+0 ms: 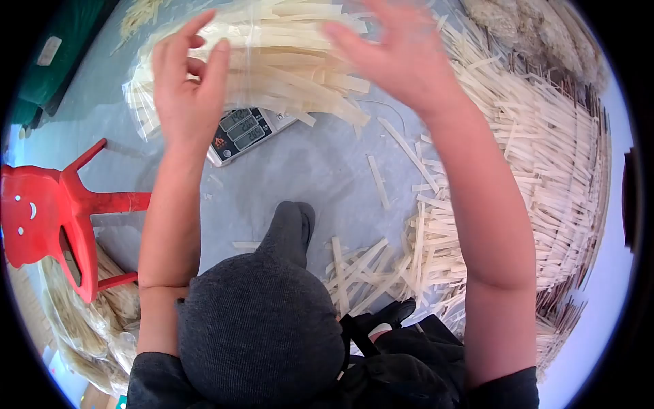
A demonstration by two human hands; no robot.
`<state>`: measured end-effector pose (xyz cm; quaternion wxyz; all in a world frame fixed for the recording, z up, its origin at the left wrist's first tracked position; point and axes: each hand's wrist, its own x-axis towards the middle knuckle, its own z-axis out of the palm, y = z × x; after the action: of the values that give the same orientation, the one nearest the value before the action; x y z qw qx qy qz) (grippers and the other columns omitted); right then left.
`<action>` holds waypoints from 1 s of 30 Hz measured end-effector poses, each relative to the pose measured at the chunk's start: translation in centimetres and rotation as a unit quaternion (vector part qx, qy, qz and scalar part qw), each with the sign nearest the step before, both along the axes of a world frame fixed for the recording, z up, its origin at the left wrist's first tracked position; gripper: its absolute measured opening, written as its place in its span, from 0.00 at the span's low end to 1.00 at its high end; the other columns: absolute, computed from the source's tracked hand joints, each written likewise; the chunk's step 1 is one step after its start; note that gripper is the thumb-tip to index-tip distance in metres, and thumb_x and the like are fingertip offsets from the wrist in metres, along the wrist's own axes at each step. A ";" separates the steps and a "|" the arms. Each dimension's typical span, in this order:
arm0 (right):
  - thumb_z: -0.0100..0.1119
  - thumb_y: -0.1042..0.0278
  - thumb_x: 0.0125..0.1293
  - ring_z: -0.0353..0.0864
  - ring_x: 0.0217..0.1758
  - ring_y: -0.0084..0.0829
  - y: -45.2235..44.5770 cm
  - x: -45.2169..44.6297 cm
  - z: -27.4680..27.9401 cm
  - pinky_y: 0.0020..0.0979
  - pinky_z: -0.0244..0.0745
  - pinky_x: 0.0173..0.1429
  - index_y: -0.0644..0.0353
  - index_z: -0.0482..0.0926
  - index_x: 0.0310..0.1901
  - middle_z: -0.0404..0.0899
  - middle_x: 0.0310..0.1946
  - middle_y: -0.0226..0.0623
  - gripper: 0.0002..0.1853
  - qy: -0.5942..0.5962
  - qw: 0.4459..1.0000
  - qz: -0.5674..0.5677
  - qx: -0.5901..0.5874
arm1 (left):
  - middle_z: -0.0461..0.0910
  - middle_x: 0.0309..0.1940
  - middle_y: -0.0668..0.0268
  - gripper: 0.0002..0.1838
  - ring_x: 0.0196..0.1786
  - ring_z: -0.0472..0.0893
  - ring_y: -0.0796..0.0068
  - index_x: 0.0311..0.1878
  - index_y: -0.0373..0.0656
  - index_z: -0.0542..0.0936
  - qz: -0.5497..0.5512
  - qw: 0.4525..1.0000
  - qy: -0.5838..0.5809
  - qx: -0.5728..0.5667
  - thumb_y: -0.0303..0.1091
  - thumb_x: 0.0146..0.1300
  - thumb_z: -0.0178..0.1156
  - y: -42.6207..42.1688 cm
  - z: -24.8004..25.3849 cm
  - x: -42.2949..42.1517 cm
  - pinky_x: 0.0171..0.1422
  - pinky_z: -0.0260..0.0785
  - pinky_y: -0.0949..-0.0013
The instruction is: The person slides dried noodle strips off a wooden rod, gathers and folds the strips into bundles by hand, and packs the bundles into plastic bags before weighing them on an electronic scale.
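Note:
A bundle of flat, pale cream strips (286,65) lies in a clear plastic bag (144,112) on a digital scale (240,129). The scale's display and buttons show below the bundle, and the rest is covered. Over the bundle's left end is my left hand (187,78), fingers apart and half bent, with nothing visible in them. My right hand (402,61) is above the right end, thumb spread away from the fingers; its fingertips are blurred and partly cut off by the top edge. Whether either hand touches the bag, I cannot tell.
A large spread of loose pale strips (545,170) covers the right side. Several stray strips (379,182) lie on the grey floor (327,163). A red plastic stool (41,211) stands left, near filled clear bags (102,300). More bagged material (538,34) is at upper right.

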<state>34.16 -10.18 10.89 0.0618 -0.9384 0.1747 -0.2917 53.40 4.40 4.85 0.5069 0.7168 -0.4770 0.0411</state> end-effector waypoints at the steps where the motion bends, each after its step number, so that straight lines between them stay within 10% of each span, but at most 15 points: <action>1: 0.65 0.57 0.55 0.64 0.69 0.48 -0.4 -1.7 0.4 0.48 0.53 0.74 0.52 0.69 0.65 0.66 0.65 0.48 0.35 0.002 0.999 -0.026 0.045 | 0.72 0.43 0.68 0.19 0.28 0.69 0.89 0.57 0.48 0.80 -0.001 0.997 -0.040 -0.063 0.31 0.62 0.65 0.3 -0.1 0.4 0.35 0.64 0.83; 4: 0.63 0.61 0.63 0.73 0.61 0.35 -2.9 -6.6 -2.1 0.33 0.65 0.65 0.53 0.79 0.56 0.77 0.54 0.38 0.20 -0.156 0.971 -0.111 0.143 | 0.72 0.45 0.68 0.18 0.31 0.71 0.89 0.57 0.46 0.79 0.001 0.997 0.001 -0.074 0.29 0.64 0.63 1.3 0.6 0.6 0.39 0.65 0.83; 8: 0.63 0.60 0.65 0.71 0.57 0.24 -1.5 -11.8 -4.4 0.28 0.63 0.63 0.59 0.77 0.56 0.76 0.51 0.29 0.20 -0.278 0.804 -0.299 0.432 | 0.72 0.48 0.68 0.17 0.34 0.73 0.88 0.57 0.44 0.78 -0.026 0.994 -0.006 -0.105 0.27 0.65 0.61 1.8 0.7 0.7 0.42 0.65 0.83; 14: 0.59 0.50 0.67 0.65 0.67 0.34 0.0 -14.1 -8.2 0.42 0.53 0.72 0.56 0.71 0.63 0.70 0.62 0.33 0.28 -0.288 0.715 -0.364 0.523 | 0.72 0.42 0.69 0.16 0.29 0.70 0.88 0.52 0.50 0.82 -0.022 0.996 -0.004 -0.084 0.27 0.60 0.63 1.3 0.5 0.2 0.34 0.64 0.81; 25: 0.53 0.38 0.66 0.57 0.73 0.40 -1.4 -8.4 -8.0 0.47 0.45 0.75 0.56 0.59 0.72 0.57 0.72 0.41 0.40 -0.315 0.702 -0.323 0.551 | 0.76 0.41 0.68 0.13 0.32 0.71 0.83 0.52 0.51 0.83 -0.037 0.998 -0.048 0.009 0.36 0.65 0.62 -2.1 1.2 -0.7 0.39 0.67 0.78; 30: 0.49 0.38 0.69 0.55 0.74 0.38 -1.1 -1.6 -10.2 0.42 0.46 0.75 0.58 0.57 0.72 0.55 0.72 0.42 0.40 -0.298 0.673 -0.146 0.660 | 0.80 0.46 0.57 0.17 0.41 0.82 0.63 0.49 0.45 0.83 0.077 0.947 -0.205 0.234 0.44 0.66 0.54 -4.4 0.0 0.4 0.43 0.73 0.65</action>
<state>32.51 -11.26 0.64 0.6709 -0.4785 0.4292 -0.3698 53.83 -0.02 4.80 0.2114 0.8260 -0.5102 0.1131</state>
